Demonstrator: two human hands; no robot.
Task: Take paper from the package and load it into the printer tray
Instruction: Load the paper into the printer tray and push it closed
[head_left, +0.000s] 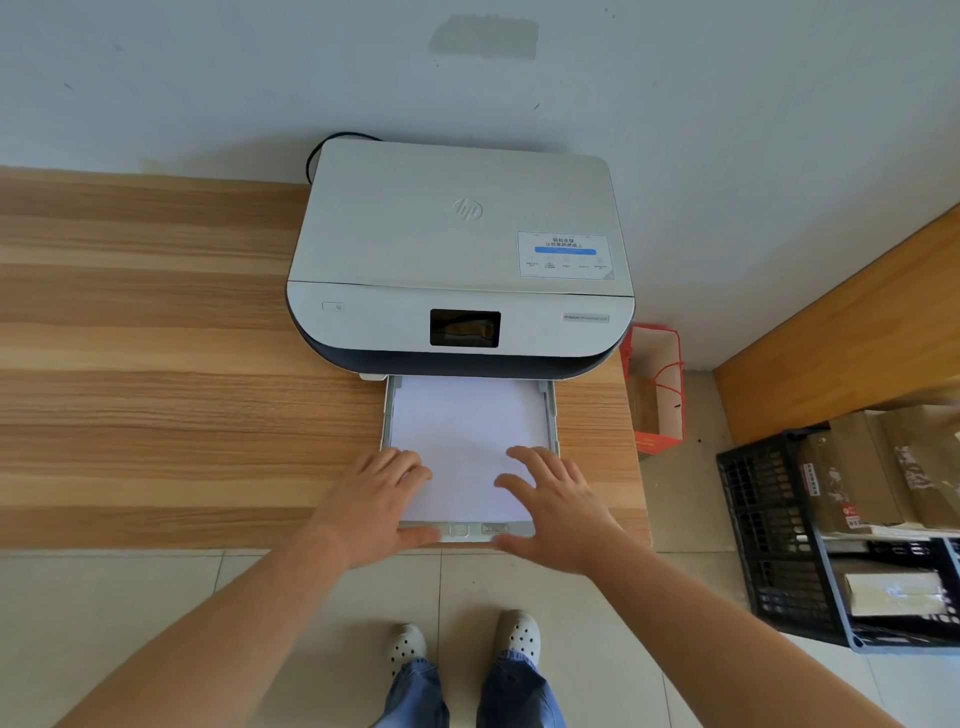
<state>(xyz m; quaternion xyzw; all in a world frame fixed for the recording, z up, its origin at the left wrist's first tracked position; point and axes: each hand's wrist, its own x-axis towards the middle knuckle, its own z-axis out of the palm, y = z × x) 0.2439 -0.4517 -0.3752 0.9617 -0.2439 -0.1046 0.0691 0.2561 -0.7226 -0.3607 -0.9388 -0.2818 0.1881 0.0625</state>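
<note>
A white printer (460, 244) stands on the wooden table against the wall. Its paper tray (551, 415) is pulled out toward me and holds a flat stack of white paper (467, 431). My left hand (382, 499) lies flat on the near left corner of the stack, thumb at the tray's front edge. Over the near right corner my right hand (553, 506) rests with fingers spread, its thumb also at the tray's front lip. Neither hand grips anything. No paper package is in view.
The wooden table (156, 389) extends far to the left. A red paper bag (657, 384) stands on the floor right of the table. A black crate (779, 540) with cardboard boxes sits at the right. My feet stand on the tiled floor below the tray.
</note>
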